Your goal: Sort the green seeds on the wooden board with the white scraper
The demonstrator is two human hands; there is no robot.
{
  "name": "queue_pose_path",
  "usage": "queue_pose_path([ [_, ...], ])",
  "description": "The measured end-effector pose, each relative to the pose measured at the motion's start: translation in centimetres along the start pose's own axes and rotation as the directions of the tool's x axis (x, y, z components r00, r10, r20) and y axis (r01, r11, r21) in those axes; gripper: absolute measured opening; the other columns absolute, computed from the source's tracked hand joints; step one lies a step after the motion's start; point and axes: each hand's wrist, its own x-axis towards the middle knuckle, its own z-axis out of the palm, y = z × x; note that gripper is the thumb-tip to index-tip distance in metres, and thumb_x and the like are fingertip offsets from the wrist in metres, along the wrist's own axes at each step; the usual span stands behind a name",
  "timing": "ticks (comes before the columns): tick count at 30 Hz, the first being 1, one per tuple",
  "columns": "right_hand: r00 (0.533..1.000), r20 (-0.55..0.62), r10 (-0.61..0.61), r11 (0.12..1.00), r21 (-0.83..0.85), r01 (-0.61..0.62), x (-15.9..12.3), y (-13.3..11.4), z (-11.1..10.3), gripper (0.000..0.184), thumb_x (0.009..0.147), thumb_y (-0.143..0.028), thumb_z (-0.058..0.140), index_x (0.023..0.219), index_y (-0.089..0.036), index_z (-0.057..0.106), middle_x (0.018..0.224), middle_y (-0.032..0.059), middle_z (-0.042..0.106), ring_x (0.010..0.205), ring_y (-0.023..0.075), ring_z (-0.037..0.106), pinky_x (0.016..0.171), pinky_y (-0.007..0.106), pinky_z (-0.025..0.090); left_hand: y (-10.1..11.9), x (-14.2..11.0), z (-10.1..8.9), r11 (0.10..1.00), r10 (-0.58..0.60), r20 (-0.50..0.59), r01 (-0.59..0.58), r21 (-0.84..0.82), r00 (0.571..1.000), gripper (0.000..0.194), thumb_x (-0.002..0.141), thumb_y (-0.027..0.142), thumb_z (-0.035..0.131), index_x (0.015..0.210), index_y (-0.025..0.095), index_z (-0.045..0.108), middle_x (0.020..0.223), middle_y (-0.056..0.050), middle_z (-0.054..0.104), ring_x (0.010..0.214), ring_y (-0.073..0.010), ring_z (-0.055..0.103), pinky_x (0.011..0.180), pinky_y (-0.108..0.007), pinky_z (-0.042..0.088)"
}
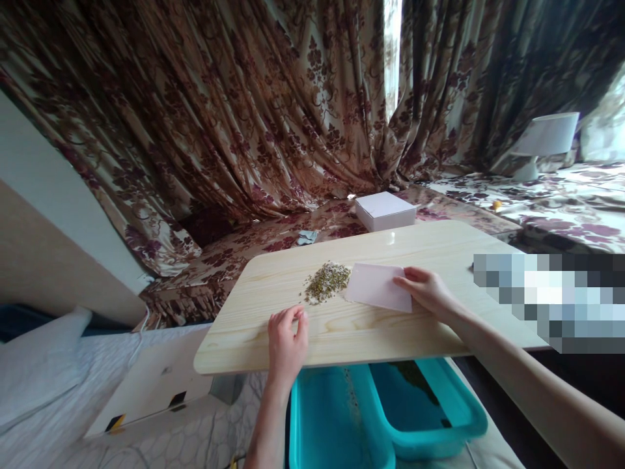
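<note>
A loose heap of small, mixed greenish, yellow and pale bits, like dried flowers or seeds [326,283], lies on the light wood-grain table [273,273]. Just to its right is a thin, pale rectangular card [378,285], its left edge close against the heap. My right hand [427,291] grips the card by its right side, thumb on top. Near the table's front edge, below the heap, my left hand [288,335] rests with fingers curled in and the thumb close to them. Whether anything small is inside those fingers is hidden.
Under the front edge stand two turquoise tubs, a left one [294,430] and a right one [473,417] with dark green matter inside. A white box [385,212] and a folded bluish cloth [307,238] lie beyond the table. A pixelated patch covers the right.
</note>
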Motion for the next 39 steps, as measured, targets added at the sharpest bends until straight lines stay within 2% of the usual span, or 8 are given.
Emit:
queue_pose_path([
  [5,1.000,-0.012,0.018,0.996,0.092,-0.016,0.7,0.4,0.0,0.028,0.065,-0.039,0.066,0.083,-0.018,0.063,0.087,0.0071,0.071,0.075,0.0220,0.065,0.055,0.028,0.050,0.0,0.0,0.0,1.000,-0.008,-0.002,0.008,0.003,1.000,0.025,0.087,0.033,0.045,0.093,0.020,0.065,0.091,-0.007,0.068,0.089,-0.0216,0.061,0.088,-0.040,0.046],
  [11,1.000,0.012,0.003,0.999,0.050,-0.004,0.4,-0.2,0.8,0.023,0.065,-0.038,0.065,0.075,-0.018,0.061,0.084,0.0072,0.071,0.072,0.0207,0.063,0.052,0.026,0.046,0.0,0.0,0.0,1.000,-0.005,-0.002,0.005,0.003,1.000,0.023,0.087,0.031,0.047,0.092,0.019,0.065,0.090,-0.007,0.068,0.088,-0.0211,0.061,0.086,-0.039,0.046],
  [18,0.991,0.127,0.033,0.996,0.073,-0.043,-1.2,-1.4,1.1,0.025,0.063,-0.041,0.068,0.071,-0.018,0.061,0.075,0.0042,0.068,0.067,0.0185,0.061,0.055,0.027,0.046,0.0,0.0,-0.1,1.000,0.001,-0.005,-0.001,0.002,1.000,0.021,0.086,0.029,0.048,0.091,0.019,0.065,0.089,-0.006,0.068,0.087,-0.0206,0.061,0.086,-0.038,0.046],
  [23,0.998,0.024,0.050,0.996,0.079,-0.052,-1.4,-0.8,-0.6,0.032,0.060,-0.046,0.070,0.075,-0.019,0.062,0.073,0.0046,0.067,0.065,0.0187,0.059,0.052,0.027,0.044,0.1,0.0,-0.1,1.000,-0.001,-0.006,0.001,0.000,1.000,0.020,0.086,0.028,0.048,0.092,0.019,0.065,0.090,-0.006,0.068,0.089,-0.0210,0.061,0.087,-0.039,0.045],
  [26,0.999,0.021,0.039,0.998,0.042,-0.040,-1.6,-0.6,-1.0,0.036,0.057,-0.050,0.072,0.071,-0.019,0.062,0.067,0.0036,0.064,0.060,0.0177,0.057,0.048,0.026,0.041,0.1,0.0,-0.1,1.000,-0.001,-0.001,0.001,-0.003,1.000,0.020,0.087,0.028,0.048,0.092,0.019,0.065,0.091,-0.006,0.068,0.088,-0.0208,0.061,0.088,-0.039,0.044],
  [29,0.999,0.036,0.005,1.000,0.030,-0.007,-2.2,-1.0,-0.4,0.040,0.053,-0.054,0.073,0.063,-0.019,0.057,0.063,0.0021,0.061,0.057,0.0158,0.053,0.046,0.025,0.037,0.1,0.0,-0.2,1.000,-0.002,-0.003,0.002,-0.007,1.000,0.021,0.087,0.028,0.047,0.092,0.019,0.064,0.092,-0.007,0.068,0.088,-0.0205,0.061,0.088,-0.039,0.044],
  [33,0.996,0.084,-0.023,1.000,0.022,0.021,-3.3,-1.9,0.8,0.042,0.053,-0.057,0.072,0.060,-0.019,0.055,0.061,0.0014,0.058,0.056,0.0145,0.050,0.046,0.025,0.036,0.1,0.0,-0.2,1.000,-0.003,-0.004,0.003,-0.016,1.000,0.022,0.088,0.029,0.046,0.093,0.019,0.064,0.093,-0.007,0.068,0.088,-0.0204,0.061,0.087,-0.039,0.044],
  [39,0.971,0.239,-0.019,0.996,0.093,-0.004,-5.1,-1.6,2.2,0.039,0.056,-0.055,0.071,0.062,-0.020,0.053,0.061,0.0006,0.058,0.059,0.0152,0.052,0.049,0.026,0.039,0.0,0.0,-0.2,0.999,-0.012,-0.008,0.012,-0.033,1.000,0.022,0.088,0.029,0.046,0.094,0.019,0.064,0.093,-0.007,0.068,0.089,-0.0205,0.060,0.087,-0.039,0.044],
])
